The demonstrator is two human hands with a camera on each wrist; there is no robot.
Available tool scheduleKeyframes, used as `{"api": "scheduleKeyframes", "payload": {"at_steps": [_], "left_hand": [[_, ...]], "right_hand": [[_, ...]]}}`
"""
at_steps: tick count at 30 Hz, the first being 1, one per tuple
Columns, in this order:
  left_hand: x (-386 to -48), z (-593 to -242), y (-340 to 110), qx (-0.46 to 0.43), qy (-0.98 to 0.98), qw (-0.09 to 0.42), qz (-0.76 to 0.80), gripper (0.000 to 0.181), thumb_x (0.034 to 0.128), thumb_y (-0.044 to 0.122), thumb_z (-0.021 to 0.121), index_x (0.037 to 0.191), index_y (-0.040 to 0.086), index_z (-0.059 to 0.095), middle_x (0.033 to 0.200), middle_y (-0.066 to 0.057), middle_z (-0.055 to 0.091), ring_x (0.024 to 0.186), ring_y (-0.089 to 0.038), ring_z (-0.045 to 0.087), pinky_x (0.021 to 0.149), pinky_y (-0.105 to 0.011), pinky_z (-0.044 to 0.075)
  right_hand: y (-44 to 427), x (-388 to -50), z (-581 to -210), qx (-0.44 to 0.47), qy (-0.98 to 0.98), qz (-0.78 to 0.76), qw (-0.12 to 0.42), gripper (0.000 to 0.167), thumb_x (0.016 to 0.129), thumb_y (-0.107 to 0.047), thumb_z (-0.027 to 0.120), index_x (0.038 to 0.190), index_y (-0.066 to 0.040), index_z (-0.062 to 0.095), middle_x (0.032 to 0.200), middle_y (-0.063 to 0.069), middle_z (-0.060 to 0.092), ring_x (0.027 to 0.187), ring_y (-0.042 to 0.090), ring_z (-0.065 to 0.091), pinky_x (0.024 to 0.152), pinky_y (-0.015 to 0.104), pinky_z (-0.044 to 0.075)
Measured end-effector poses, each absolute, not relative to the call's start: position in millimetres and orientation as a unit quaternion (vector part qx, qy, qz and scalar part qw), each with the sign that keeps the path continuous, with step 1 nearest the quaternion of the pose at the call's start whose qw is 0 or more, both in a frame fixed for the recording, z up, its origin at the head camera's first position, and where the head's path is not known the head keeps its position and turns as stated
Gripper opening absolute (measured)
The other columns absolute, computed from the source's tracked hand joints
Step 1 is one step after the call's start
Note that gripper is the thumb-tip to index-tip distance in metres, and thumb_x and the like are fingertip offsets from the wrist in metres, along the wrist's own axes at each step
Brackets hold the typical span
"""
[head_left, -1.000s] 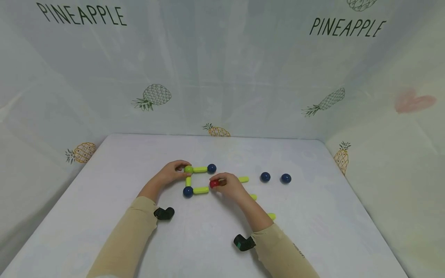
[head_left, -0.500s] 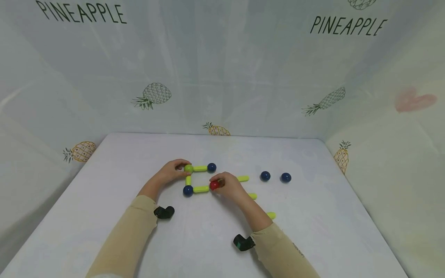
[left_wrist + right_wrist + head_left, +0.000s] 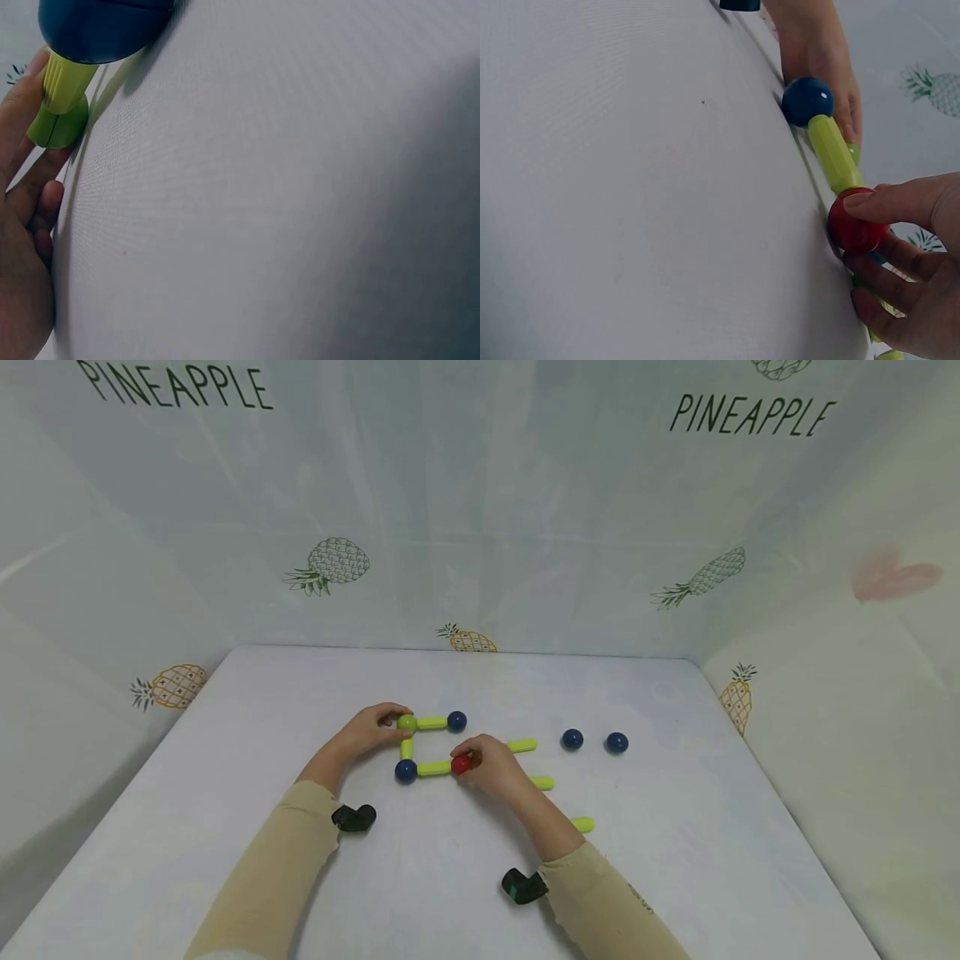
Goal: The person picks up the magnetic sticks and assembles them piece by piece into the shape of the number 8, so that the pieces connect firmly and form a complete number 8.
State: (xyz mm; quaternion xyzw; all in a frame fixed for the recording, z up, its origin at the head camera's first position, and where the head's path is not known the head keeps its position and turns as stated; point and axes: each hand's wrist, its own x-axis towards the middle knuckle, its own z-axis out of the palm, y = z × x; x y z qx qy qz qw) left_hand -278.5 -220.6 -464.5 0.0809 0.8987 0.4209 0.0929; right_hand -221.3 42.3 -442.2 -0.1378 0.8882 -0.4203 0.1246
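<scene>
Pinching the red ball (image 3: 461, 764), the right hand (image 3: 491, 767) holds it against a yellow-green rod (image 3: 433, 768) on the white table (image 3: 420, 877), toward the far edge. Beyond, nearer the left edge, the left hand (image 3: 367, 731) grasps the green ball (image 3: 407, 723); a second rod (image 3: 432, 723) joins this to a blue ball (image 3: 457, 721).

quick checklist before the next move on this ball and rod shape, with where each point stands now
1. Red ball held in the right grip: ok
2. Red ball touching the near rod: ok
3. That joint firm: cannot tell
4. Left grip holding the green ball: ok
5. Rod between red ball and far blue ball: not ok, none there
</scene>
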Motion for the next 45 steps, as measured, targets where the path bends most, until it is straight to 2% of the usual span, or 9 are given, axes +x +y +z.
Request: {"api": "scheduleKeyframes", "payload": {"at_steps": [10, 20, 25, 45], "left_hand": [[-278, -466, -220, 0.085, 0.897, 0.093, 0.423, 0.049, 0.0865, 0.030, 0.076, 0.129, 0.010, 0.062, 0.127, -0.010, 0.057, 0.111, -0.028, 0.049, 0.099, -0.046, 0.038], [-277, -465, -220, 0.084, 0.897, 0.095, 0.423, 0.049, 0.0870, 0.029, 0.075, 0.129, 0.009, 0.061, 0.125, -0.010, 0.057, 0.109, -0.028, 0.048, 0.097, -0.045, 0.038], [-276, -463, -219, 0.078, 0.897, 0.096, 0.424, 0.048, 0.0869, 0.029, 0.075, 0.129, 0.010, 0.061, 0.123, -0.010, 0.057, 0.108, -0.027, 0.048, 0.096, -0.045, 0.039], [-275, -462, -218, 0.076, 0.894, 0.095, 0.431, 0.045, 0.0867, 0.026, 0.076, 0.127, 0.011, 0.062, 0.121, -0.009, 0.057, 0.106, -0.026, 0.048, 0.094, -0.042, 0.039]], "right_hand": [[44, -220, -439, -0.127, 0.894, -0.411, 0.128, 0.034, 0.079, -0.001, 0.079, 0.108, -0.016, 0.072, 0.108, 0.002, 0.062, 0.097, 0.021, 0.054, 0.087, 0.037, 0.049], [56, -226, -429, -0.129, 0.890, -0.422, 0.117, 0.033, 0.081, 0.001, 0.076, 0.111, -0.010, 0.070, 0.110, 0.003, 0.063, 0.099, 0.022, 0.058, 0.083, 0.034, 0.052], [63, -232, -428, -0.116, 0.895, -0.416, 0.115, 0.032, 0.082, -0.002, 0.076, 0.112, -0.011, 0.070, 0.111, 0.003, 0.062, 0.102, 0.023, 0.057, 0.082, 0.034, 0.053], [72, -247, -436, -0.096, 0.909, -0.393, 0.097, 0.030, 0.081, -0.003, 0.079, 0.108, -0.015, 0.072, 0.111, 0.003, 0.059, 0.093, 0.021, 0.053, 0.081, 0.033, 0.050]]}}
